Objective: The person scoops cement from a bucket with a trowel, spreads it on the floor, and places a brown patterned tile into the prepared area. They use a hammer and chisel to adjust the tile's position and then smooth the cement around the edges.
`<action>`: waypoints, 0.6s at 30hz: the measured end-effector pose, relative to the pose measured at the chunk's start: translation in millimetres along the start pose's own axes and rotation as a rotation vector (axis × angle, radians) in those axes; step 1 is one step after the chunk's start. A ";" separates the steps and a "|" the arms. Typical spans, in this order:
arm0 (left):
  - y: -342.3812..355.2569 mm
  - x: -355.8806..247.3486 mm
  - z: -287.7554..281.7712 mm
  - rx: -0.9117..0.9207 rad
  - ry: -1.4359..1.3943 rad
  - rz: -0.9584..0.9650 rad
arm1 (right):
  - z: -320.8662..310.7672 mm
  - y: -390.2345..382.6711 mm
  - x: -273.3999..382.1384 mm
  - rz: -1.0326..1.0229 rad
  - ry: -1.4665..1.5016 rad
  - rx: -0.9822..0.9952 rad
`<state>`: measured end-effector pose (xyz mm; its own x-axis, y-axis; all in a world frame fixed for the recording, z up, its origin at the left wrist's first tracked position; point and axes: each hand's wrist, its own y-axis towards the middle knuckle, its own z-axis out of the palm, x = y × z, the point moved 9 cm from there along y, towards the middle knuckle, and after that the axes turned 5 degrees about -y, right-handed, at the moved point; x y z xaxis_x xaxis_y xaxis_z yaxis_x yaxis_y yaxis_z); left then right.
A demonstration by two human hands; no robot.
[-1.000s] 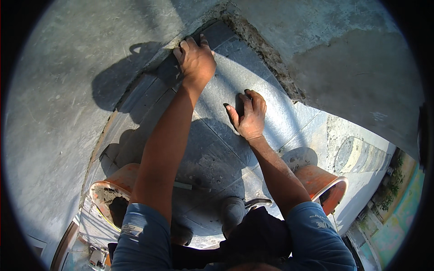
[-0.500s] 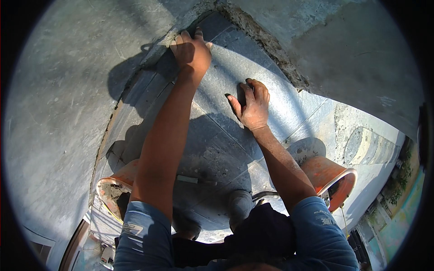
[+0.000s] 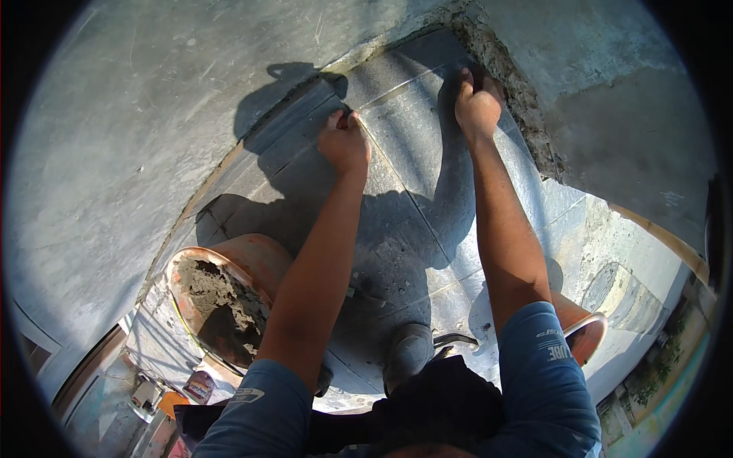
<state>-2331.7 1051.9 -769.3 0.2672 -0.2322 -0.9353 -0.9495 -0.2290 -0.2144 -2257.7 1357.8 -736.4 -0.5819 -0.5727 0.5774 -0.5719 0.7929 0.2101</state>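
Dark grey floor tiles (image 3: 397, 141) run up to the corner between two concrete walls, with narrow joints between them. At a tile joint left of the middle is my left hand (image 3: 345, 143), its fingers curled in. Whatever is between those fingers, if anything, is too small to make out. My right hand (image 3: 479, 111) reaches farther, over the tiles beside the rough broken strip (image 3: 515, 91) along the right wall. Its thumb and fingers are apart, with the fingertips partly in shadow. I see nothing held in it.
An orange bucket (image 3: 263, 256) with wet grey mortar (image 3: 214, 298) tilts beside my left forearm. Another orange bucket (image 3: 586, 336) stands by my right upper arm. A boot (image 3: 408, 355) is on the tiles below. Concrete walls rise left (image 3: 168, 122) and right (image 3: 626, 130).
My left hand has drawn back from the far corner and its fingers have curled. The right hand has moved forward toward the right wall. The view has shifted, showing more of the mortar bucket.
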 end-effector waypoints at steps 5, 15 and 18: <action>5.1 5.6 0.0 -0.001 -0.143 -0.171 | 29.8 24.3 11.7 0.177 -0.053 0.204; 4.4 0.7 -3.4 -0.002 -0.130 -0.336 | 32.6 18.0 11.2 0.464 -0.125 0.188; 12.1 14.0 -0.9 0.020 -0.138 -0.346 | 31.6 18.5 9.2 0.487 -0.132 0.179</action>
<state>-2339.4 1045.1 -784.7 0.5497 -0.0144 -0.8352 -0.8102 -0.2529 -0.5288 -2291.9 1360.6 -752.2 -0.8658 -0.1782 0.4676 -0.3010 0.9320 -0.2021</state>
